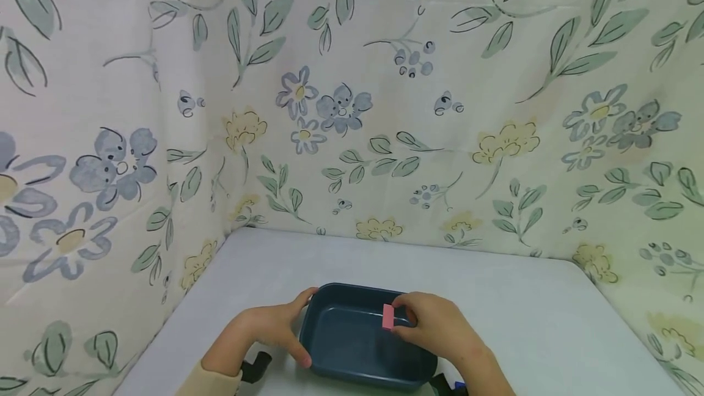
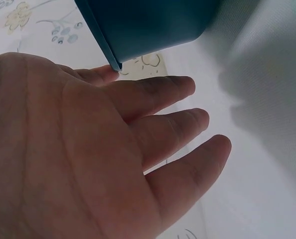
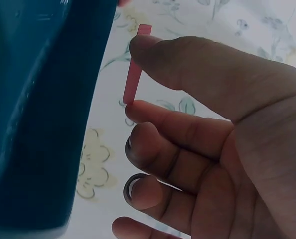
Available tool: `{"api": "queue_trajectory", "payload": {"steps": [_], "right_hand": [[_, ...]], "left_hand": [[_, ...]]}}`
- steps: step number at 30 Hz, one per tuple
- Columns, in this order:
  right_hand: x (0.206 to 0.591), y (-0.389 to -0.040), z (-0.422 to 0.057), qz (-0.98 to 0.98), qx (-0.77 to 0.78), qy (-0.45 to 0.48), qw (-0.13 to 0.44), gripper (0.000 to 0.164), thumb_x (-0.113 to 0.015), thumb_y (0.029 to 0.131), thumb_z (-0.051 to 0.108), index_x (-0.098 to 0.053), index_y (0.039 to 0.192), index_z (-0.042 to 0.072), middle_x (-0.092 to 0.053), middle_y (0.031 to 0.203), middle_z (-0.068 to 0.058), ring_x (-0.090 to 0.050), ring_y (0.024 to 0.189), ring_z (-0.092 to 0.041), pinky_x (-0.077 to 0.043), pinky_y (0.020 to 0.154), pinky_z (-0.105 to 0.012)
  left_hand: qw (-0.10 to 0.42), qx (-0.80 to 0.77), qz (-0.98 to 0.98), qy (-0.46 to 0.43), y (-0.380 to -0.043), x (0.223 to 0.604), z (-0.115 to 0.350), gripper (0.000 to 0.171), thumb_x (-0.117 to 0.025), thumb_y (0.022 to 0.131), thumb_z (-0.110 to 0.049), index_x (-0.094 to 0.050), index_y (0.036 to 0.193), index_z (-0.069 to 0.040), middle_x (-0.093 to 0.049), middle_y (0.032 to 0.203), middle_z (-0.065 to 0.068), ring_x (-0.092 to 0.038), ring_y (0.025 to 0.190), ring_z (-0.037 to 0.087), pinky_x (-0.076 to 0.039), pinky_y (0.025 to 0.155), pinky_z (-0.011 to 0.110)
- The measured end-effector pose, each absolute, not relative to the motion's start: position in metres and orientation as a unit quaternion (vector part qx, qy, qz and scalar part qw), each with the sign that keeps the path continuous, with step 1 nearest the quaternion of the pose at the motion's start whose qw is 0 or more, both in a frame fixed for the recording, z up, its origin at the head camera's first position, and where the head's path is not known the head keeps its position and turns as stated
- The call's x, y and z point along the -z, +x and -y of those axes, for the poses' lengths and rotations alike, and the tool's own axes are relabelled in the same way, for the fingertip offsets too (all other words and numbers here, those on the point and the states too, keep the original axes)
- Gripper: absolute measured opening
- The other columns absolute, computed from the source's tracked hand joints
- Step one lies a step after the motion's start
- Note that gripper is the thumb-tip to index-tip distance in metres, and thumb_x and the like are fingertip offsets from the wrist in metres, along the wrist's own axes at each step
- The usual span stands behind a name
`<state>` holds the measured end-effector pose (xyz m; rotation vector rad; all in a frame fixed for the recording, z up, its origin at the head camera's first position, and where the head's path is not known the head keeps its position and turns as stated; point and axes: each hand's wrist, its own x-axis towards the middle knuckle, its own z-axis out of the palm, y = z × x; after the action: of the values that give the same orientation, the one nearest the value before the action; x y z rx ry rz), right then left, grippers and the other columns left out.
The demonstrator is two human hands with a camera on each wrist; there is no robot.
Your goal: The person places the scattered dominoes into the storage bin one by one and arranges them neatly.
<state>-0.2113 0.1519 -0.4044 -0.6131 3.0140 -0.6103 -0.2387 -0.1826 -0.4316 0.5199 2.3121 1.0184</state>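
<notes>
A dark blue rectangular dish with rounded corners sits on the white table in the head view. My left hand spans its left end, thumb by the near corner and a finger at the far corner. In the left wrist view its fingers reach out nearly straight below the dish's rim. Between thumb and index finger, my right hand pinches a small pink rectangular block, over the dish's right part. Side-on in the right wrist view, the block looks thin, and the other fingers are curled in.
The white tabletop extends behind and to both sides of the dish. Floral cloth hangs at the back and sides. A black band shows at the left wrist; dark and blue pieces appear below the right wrist.
</notes>
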Motion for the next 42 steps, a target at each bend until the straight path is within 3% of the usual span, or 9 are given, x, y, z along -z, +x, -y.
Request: {"api": "queue_trajectory", "payload": {"steps": [42], "right_hand": [[0.412,-0.236,-0.061,-0.942,0.215,-0.257,0.016,0.034,-0.082,0.082,0.031,-0.074,0.111,0.014,-0.050,0.061,0.011,-0.047,0.054,-0.008,-0.039,0.048,-0.026]], "left_hand": [[0.274,-0.351,-0.875,0.188,-0.237,0.428,0.183,0.127,-0.095,0.068,-0.034,-0.009,0.160,-0.022,-0.024,0.161,0.017,-0.032,0.142,0.036,-0.029,0.107,0.066]]}}
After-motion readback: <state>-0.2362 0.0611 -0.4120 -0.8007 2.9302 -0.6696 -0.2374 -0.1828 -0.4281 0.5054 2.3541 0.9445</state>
